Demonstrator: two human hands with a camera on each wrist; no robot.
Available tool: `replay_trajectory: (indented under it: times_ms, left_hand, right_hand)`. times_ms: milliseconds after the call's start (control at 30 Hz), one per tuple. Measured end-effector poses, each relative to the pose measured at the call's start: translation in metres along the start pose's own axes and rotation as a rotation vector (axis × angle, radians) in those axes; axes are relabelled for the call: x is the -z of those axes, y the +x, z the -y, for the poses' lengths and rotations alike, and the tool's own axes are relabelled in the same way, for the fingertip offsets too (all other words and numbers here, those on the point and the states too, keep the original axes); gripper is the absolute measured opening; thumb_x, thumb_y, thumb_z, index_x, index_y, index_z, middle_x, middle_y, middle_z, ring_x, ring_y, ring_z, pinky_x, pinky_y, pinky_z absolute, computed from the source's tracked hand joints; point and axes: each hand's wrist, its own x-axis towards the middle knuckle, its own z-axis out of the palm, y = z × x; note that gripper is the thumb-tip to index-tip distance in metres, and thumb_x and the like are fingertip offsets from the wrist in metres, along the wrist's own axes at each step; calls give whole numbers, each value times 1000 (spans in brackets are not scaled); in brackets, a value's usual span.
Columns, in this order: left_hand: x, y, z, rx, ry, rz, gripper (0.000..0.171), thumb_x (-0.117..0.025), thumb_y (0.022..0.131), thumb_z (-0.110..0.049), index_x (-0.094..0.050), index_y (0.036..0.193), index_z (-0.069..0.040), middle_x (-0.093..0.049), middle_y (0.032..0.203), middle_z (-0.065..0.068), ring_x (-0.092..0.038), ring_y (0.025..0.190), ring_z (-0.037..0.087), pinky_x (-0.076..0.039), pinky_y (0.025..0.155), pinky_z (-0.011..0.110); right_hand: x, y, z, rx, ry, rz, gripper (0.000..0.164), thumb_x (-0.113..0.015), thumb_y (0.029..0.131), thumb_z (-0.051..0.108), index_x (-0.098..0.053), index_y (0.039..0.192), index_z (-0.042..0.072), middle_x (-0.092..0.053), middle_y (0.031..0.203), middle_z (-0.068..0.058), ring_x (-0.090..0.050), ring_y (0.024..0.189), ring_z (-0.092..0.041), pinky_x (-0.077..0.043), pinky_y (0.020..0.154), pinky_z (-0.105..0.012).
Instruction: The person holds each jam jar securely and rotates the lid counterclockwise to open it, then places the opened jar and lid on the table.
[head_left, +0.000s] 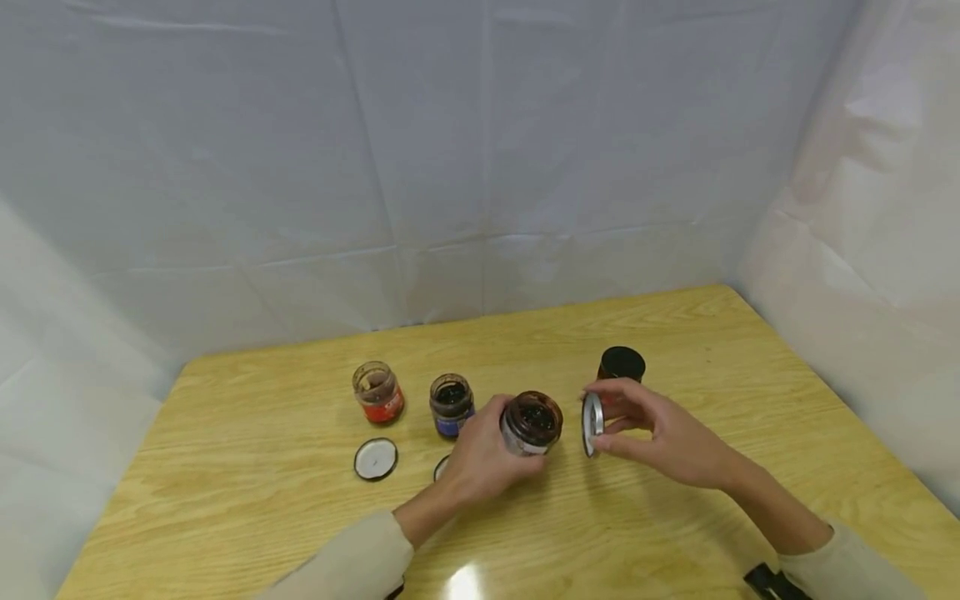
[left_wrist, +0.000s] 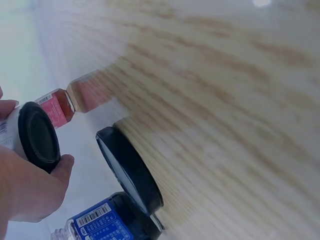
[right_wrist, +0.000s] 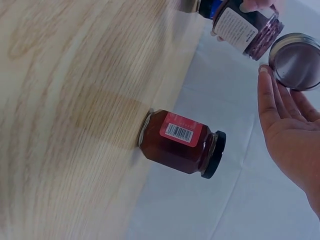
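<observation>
Four jars at a bench [head_left: 247, 458], with work judged well advanced: three are open and one is capped. At left, the red-labelled jar [head_left: 382, 406] stands uncovered, its lid [head_left: 376, 459] lying inner side up just in front. Beside it, the blue-labelled jar [head_left: 452, 422] is likewise open; a second lid [head_left: 439, 468] shows partly behind the left hand [head_left: 483, 462]. That hand is curled round the third jar [head_left: 517, 443], apparently raised from the bench and tilted. The right hand [head_left: 667, 437] pinches a loose lid [head_left: 592, 425] by its rim, on edge and apart from the mouth. Left undone, seemingly, is the capped jar [right_wrist: 177, 142], upright beyond the right hand, with dark red contents and a black top. The third jar is clear glass, white-labelled, darkly filled, and smeared around the mouth.
</observation>
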Motion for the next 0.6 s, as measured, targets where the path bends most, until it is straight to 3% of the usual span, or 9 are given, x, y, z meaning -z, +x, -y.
replay_trajectory:
  times_ms: [600]
  left_hand:
    - [-8,16,7,4,30,23,67,-81,66,-29,-51,122,-6,-61,104,5,-59,92,18,-48,81,37]
  right_hand:
    - [-4,-3,-9,-69,-5,56,50,-67,91,22,-45,135,22,-52,126,-9,-59,106,-20,-50,86,-39]
